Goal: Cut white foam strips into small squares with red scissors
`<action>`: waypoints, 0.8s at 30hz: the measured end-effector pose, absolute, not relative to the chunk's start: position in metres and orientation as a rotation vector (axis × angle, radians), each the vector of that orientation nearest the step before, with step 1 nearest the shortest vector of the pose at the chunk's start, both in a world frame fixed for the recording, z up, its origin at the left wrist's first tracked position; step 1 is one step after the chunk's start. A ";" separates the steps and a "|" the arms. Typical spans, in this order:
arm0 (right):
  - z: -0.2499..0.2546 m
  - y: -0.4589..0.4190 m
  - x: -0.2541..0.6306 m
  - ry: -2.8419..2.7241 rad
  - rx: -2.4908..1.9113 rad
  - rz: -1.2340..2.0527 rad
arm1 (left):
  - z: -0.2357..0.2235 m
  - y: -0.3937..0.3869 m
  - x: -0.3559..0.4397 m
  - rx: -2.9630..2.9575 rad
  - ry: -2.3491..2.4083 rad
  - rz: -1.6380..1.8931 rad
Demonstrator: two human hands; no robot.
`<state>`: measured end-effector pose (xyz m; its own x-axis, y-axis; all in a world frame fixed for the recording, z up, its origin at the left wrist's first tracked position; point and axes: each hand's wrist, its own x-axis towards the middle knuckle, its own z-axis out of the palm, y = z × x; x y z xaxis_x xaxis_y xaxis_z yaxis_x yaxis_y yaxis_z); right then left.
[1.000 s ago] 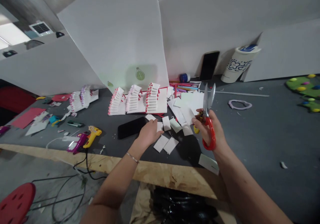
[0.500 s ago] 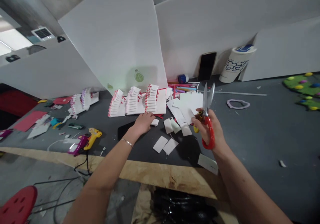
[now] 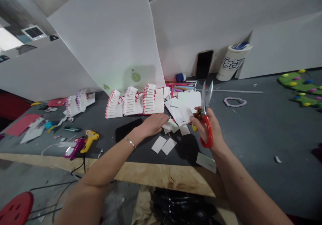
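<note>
My right hand (image 3: 207, 126) is closed round the scissors (image 3: 206, 126), which have red handles and parted blades pointing up and away. Its thumb lies at the edge of a white paper sheet (image 3: 190, 101), and something yellow (image 3: 194, 127) shows beneath. My left hand (image 3: 154, 123) is low over the table, fingers drawn together at a small white paper piece (image 3: 167, 127) that they partly hide. Nearer me are two more paper rectangles (image 3: 159, 145). Left of that hand lies a black phone (image 3: 125, 130), partly under the wrist.
Rows of white rolls with red tips (image 3: 149, 99) stand on a board at the back. A yellow glue gun (image 3: 90, 140) and its cables are at left. A tall paper cup (image 3: 232, 62) and an upright phone (image 3: 204, 64) stand by the white panel. A lilac ring (image 3: 235, 102) lies at right.
My left hand first moved left and away over the phone, then came back right to the small paper pieces. My right hand has kept its hold on the scissors. The whole view has shifted slightly.
</note>
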<state>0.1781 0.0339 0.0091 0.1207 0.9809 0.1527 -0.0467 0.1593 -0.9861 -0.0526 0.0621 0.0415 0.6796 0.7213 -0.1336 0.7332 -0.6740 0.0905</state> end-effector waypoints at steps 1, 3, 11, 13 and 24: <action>0.009 0.034 0.178 -1.140 -1.109 1.041 | 0.038 0.063 -0.049 2.772 1.147 -0.171; 0.010 0.036 0.178 -1.114 -1.104 1.053 | 0.034 0.064 -0.045 2.810 1.086 -0.259; 0.015 0.037 0.179 -1.089 -1.092 1.048 | 0.039 0.063 -0.039 2.767 1.205 -0.172; 0.014 0.037 0.178 -1.088 -1.088 1.058 | 0.037 0.062 -0.030 2.792 1.144 -0.214; 0.015 0.042 0.185 -1.059 -1.086 1.004 | 0.042 0.063 0.001 2.973 0.969 -0.394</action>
<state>0.1853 0.0424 0.0150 0.1980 0.9680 0.1539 -0.1019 0.1765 -0.9790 0.0014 0.0633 0.0416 0.7798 0.5811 -0.2328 0.5787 -0.8110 -0.0858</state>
